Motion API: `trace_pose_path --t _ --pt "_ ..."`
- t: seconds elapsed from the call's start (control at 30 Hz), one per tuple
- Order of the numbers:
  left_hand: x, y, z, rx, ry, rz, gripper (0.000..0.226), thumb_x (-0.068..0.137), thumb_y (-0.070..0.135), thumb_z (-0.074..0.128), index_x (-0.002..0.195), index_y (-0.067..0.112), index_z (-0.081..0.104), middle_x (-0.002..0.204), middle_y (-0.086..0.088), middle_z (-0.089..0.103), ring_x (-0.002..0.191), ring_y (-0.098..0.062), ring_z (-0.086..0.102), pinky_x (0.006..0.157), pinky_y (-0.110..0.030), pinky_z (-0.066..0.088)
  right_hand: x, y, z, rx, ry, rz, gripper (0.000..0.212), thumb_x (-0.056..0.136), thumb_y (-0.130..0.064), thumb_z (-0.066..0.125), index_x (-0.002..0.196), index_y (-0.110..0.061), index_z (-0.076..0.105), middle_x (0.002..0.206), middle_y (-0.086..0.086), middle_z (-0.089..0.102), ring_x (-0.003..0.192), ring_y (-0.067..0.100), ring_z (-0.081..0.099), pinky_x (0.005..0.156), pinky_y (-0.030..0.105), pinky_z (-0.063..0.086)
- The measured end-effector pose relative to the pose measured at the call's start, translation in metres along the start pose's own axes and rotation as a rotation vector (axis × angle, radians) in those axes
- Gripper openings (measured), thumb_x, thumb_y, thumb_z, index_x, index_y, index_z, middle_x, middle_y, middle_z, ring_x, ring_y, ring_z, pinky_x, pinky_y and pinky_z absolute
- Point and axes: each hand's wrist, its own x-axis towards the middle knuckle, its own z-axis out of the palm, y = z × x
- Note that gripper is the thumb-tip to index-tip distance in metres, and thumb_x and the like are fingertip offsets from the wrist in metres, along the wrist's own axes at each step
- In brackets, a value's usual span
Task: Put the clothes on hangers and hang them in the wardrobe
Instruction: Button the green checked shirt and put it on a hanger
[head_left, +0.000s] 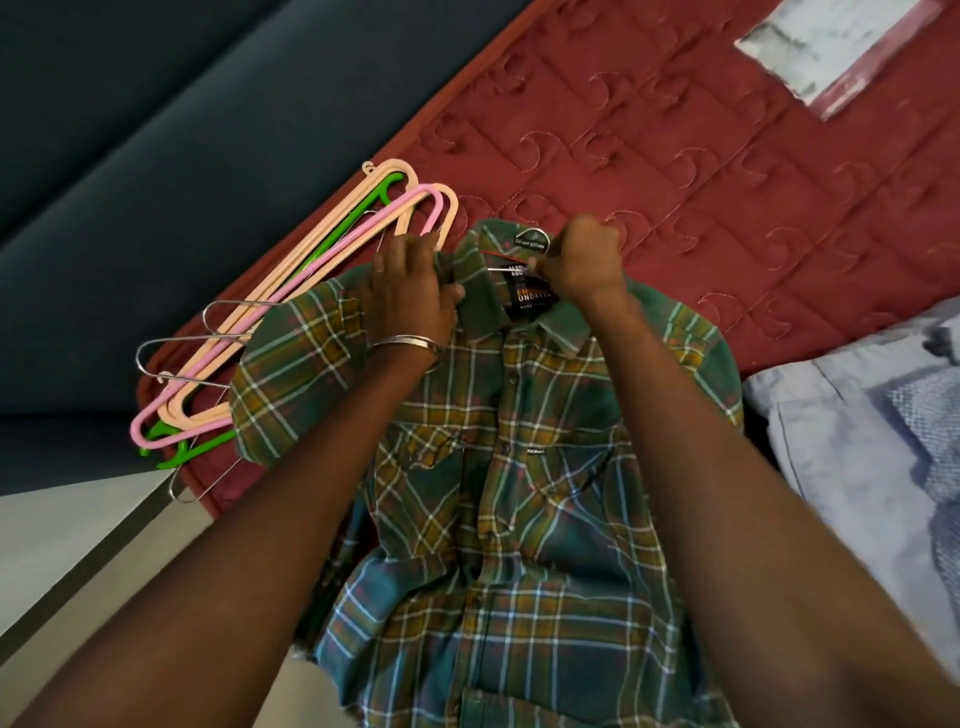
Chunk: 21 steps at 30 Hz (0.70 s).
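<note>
A green and yellow plaid shirt (509, 467) lies front up on the red quilted mattress (675, 171), collar away from me. My left hand (410, 291) grips the collar's left side. My right hand (587, 260) is curled around a thin metal hanger (506, 268) at the open neck, beside the black label; most of that hanger is hidden inside the shirt.
A pile of pink, peach, green and wire hangers (291, 312) lies at the mattress's left edge. Pale blue clothes (872, 431) are heaped to the right. A dark blue padded surface (156, 156) runs along the left, with pale floor (62, 545) below.
</note>
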Motion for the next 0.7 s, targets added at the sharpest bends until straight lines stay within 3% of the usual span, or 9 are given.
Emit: trace_pose_path --t 0.13,0.23,0.3,0.4,0.5,0.57,0.7 --pt "0.010 -0.020 -0.003 0.206 -0.126 0.085 0.062 0.086 0.037 0.063 0.142 0.026 0.036 0.144 -0.005 0.036 0.133 -0.029 0.035 0.109 -0.054 0.021 0.014 -0.007 0.014 0.059 -0.072 0.131 0.055 0.075 -0.030 0.082 0.113 0.003 0.059 0.115 0.017 0.063 0.105 0.029 0.061 0.086 0.034 0.049" --pt "0.016 -0.026 -0.008 0.275 -0.150 0.144 0.074 0.080 0.042 0.069 0.143 0.029 0.032 0.141 -0.007 0.039 0.129 -0.030 0.036 0.104 -0.053 0.024 0.021 -0.009 0.006 0.327 -0.086 0.199 0.032 0.071 -0.019 0.085 0.086 -0.009 0.060 0.086 0.004 0.056 0.078 0.014 0.056 0.066 0.027 0.049" --pt "0.021 -0.031 -0.014 0.256 -0.206 0.083 0.078 0.080 0.045 0.069 0.144 0.028 0.029 0.140 -0.009 0.040 0.129 -0.032 0.036 0.103 -0.054 0.025 0.021 -0.007 -0.009 0.482 -0.137 0.124 0.027 0.077 -0.001 0.076 0.067 -0.012 0.054 0.069 -0.003 0.058 0.058 0.005 0.055 0.060 0.022 0.048" --pt "0.024 -0.041 -0.034 0.193 -0.196 0.024 0.058 0.081 0.042 0.069 0.130 0.022 0.047 0.133 -0.009 0.049 0.125 -0.034 0.041 0.102 -0.054 0.026 0.009 -0.005 -0.037 0.419 -0.102 -0.078 0.032 0.070 0.001 0.080 0.058 -0.019 0.058 0.051 -0.012 0.063 0.054 0.001 0.056 0.067 0.027 0.050" --pt "0.018 -0.052 -0.064 -0.091 -0.077 -0.020 0.046 0.081 0.018 0.071 0.123 0.014 0.055 0.122 -0.016 0.055 0.115 -0.038 0.050 0.093 -0.045 0.040 -0.014 -0.003 -0.062 0.441 -0.017 -0.166 0.032 0.068 -0.004 0.081 0.055 -0.025 0.061 0.059 -0.007 0.065 0.060 0.010 0.059 0.071 0.039 0.055" --pt "0.008 -0.060 -0.087 -0.142 -0.030 -0.035 0.043 0.081 0.013 0.068 0.122 0.010 0.056 0.113 -0.021 0.058 0.107 -0.039 0.054 0.087 -0.041 0.042 -0.033 -0.006 -0.076 0.451 0.033 -0.224 0.031 0.067 -0.010 0.081 0.056 -0.033 0.064 0.069 0.003 0.066 0.067 0.018 0.060 0.073 0.044 0.055" --pt "-0.033 -0.067 -0.136 -0.079 0.035 -0.007 0.041 0.081 0.014 0.067 0.119 0.007 0.055 0.107 -0.023 0.057 0.101 -0.042 0.054 0.083 -0.044 0.042 -0.082 -0.021 -0.115 0.470 0.205 -0.301 0.033 0.072 -0.009 0.080 0.062 -0.030 0.056 0.066 -0.008 0.061 0.060 0.007 0.053 0.064 0.027 0.046"
